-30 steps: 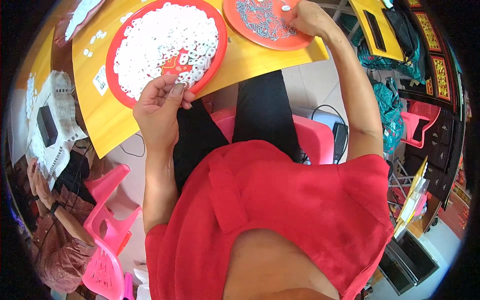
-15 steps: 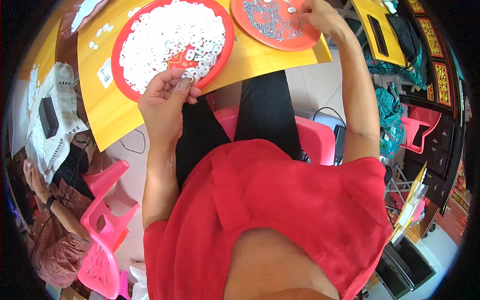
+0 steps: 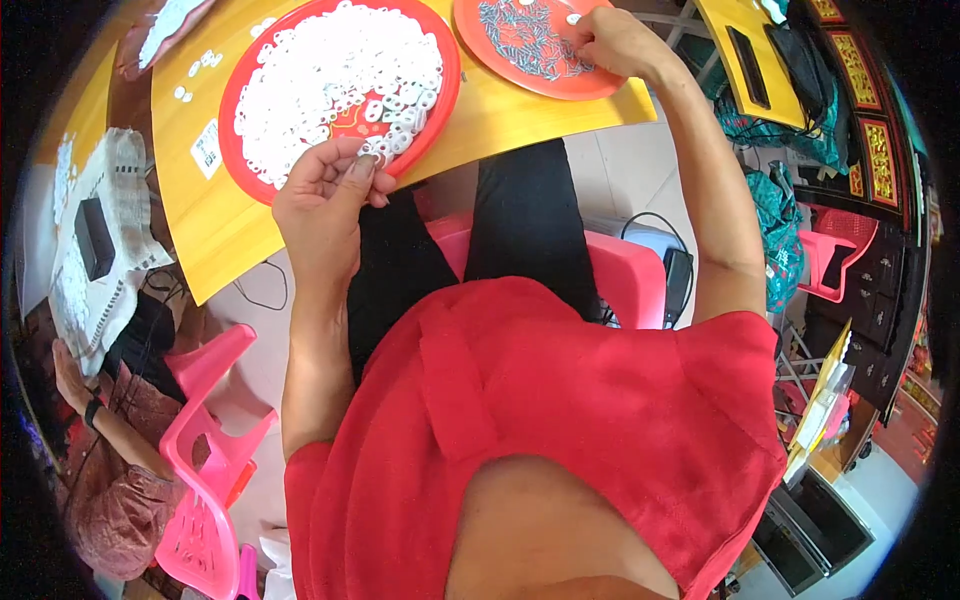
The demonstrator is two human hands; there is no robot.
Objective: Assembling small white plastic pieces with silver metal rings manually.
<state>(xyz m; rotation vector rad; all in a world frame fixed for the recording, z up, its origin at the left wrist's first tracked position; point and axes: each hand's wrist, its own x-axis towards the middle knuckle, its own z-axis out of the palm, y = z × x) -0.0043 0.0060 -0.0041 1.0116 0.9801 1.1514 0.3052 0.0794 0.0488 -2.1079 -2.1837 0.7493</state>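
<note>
Our left hand (image 3: 325, 195), in the head view, has thumb and forefinger drawn together on a small white piece (image 3: 369, 153) at the near rim of the red tray (image 3: 450, 82). Our right hand (image 3: 615, 42) reaches out over the orange plate (image 3: 580, 88), fingers curled down at the edge of the scattered nails (image 3: 525, 45); whether we grip one there, we cannot tell, since the fingertips are hidden.

We judge the step to be picking up: one piece held ready on the left while we feel for a nail on the right. Lifting one out calls for a fine pinch, as they lie crisscross and neighbours could cling.

Just beyond the left hand, the heap (image 3: 330, 65) looks like hard plastic, many bits oval or round and pierced, thick except where patterned tray floor shows. Those nails are thin, grey and metallic. Tray and plate are round and smooth. Under both, the yellow table (image 3: 225, 250) has a slight sheen, with loose bits (image 3: 205, 62) beyond the left hand, farther left.
</note>
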